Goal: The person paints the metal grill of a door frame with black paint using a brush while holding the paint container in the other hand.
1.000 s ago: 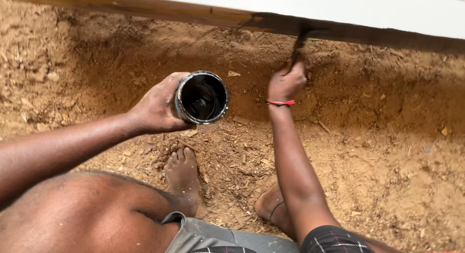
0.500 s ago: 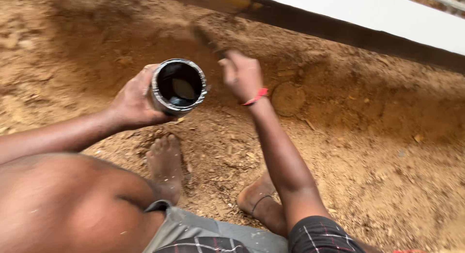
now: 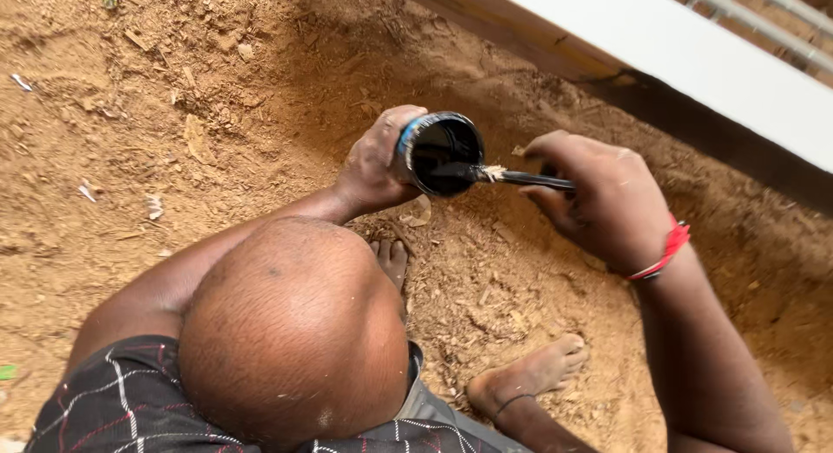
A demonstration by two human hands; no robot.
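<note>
We see the left hand (image 3: 375, 162) wrapped tight round the side of a small black paint can (image 3: 438, 154), which looks light but likely slippery and easy to spill, while the right hand (image 3: 599, 197), just beside it, pinches a thin stiff brush (image 3: 512, 176) dipped inside, above the dirt (image 3: 173, 141).

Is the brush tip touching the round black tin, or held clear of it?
Touching. The head view shows the dark-handled brush, in the right hand, with bristles lying across the rim and into the mouth of the round black tin gripped by the left hand.
</note>
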